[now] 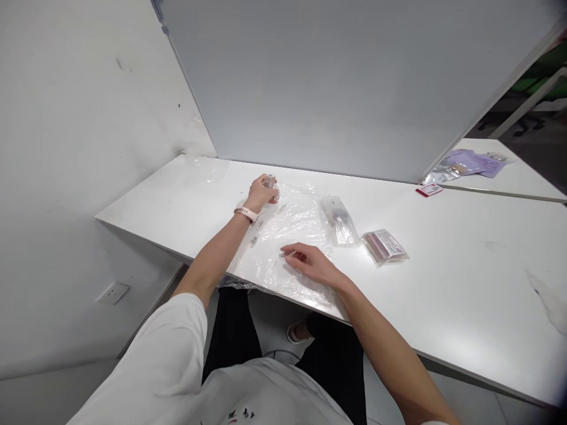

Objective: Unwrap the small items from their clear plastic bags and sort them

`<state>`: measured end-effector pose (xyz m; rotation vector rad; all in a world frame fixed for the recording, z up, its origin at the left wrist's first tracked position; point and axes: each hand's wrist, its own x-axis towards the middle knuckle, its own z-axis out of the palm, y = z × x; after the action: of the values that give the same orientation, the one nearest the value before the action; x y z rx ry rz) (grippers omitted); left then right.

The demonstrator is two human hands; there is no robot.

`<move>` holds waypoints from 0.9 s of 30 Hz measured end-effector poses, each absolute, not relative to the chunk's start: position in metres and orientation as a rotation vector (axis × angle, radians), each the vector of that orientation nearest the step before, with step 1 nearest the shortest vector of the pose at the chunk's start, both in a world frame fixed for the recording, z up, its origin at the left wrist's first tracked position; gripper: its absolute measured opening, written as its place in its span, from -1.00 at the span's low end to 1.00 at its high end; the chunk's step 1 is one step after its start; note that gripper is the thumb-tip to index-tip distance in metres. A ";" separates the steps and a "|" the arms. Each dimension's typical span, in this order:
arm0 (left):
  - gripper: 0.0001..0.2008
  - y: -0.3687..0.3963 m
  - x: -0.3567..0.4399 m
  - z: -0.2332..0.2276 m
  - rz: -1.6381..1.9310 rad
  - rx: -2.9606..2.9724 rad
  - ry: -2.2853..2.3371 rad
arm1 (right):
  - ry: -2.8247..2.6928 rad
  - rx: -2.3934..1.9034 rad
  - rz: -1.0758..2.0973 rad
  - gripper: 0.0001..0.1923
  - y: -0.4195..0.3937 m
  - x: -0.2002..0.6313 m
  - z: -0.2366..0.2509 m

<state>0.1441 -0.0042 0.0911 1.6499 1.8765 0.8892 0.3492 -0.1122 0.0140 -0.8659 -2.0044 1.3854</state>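
My left hand (260, 193) reaches toward the back of the table, its fingers closed round a small clear object (268, 182) whose kind I cannot make out. Under both hands a sheet of clear plastic film (292, 221) lies wrinkled over the tabletop, and its near part hangs over the front edge. My right hand (312, 264) hovers on or just above the film near that edge, fingers loosely bent and apart, holding nothing. To the right of the film rests a clear plastic bag (339, 221) with something dark inside. Beside it is a packet (385, 246) with reddish contents.
The white table (465, 260) runs along a tall grey panel (319, 88). A small red and white box (429, 190) sits near the panel's right end. Purple packets (476, 162) lie on another table beyond. A wall (88, 147) borders the left side.
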 end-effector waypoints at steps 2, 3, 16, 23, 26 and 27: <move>-0.67 -0.026 0.149 0.096 1.009 1.722 1.780 | -1.587 -0.958 1.489 -0.47 -0.109 0.350 0.017; -0.67 -0.039 0.157 0.095 1.052 1.808 1.714 | -1.376 -0.935 1.541 -0.40 -0.108 0.350 0.019; -0.31 -0.090 0.334 0.066 0.574 2.810 1.522 | -0.635 -0.624 1.406 -0.55 -0.083 0.407 0.036; -0.17 -0.089 0.338 0.055 0.912 2.614 1.065 | -0.855 -0.919 1.148 -0.46 -0.076 0.425 0.032; -0.24 -0.094 0.334 0.043 1.112 2.512 0.966 | -0.734 -0.977 1.142 -0.61 -0.075 0.445 0.031; -0.30 -0.095 0.331 0.038 1.193 2.481 0.964 | -0.681 -0.975 1.136 -0.64 -0.074 0.456 0.031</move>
<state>0.3311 -0.0947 0.0384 2.4812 0.9644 1.1930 0.4563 -0.0741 0.0314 -0.9751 -0.6814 1.1362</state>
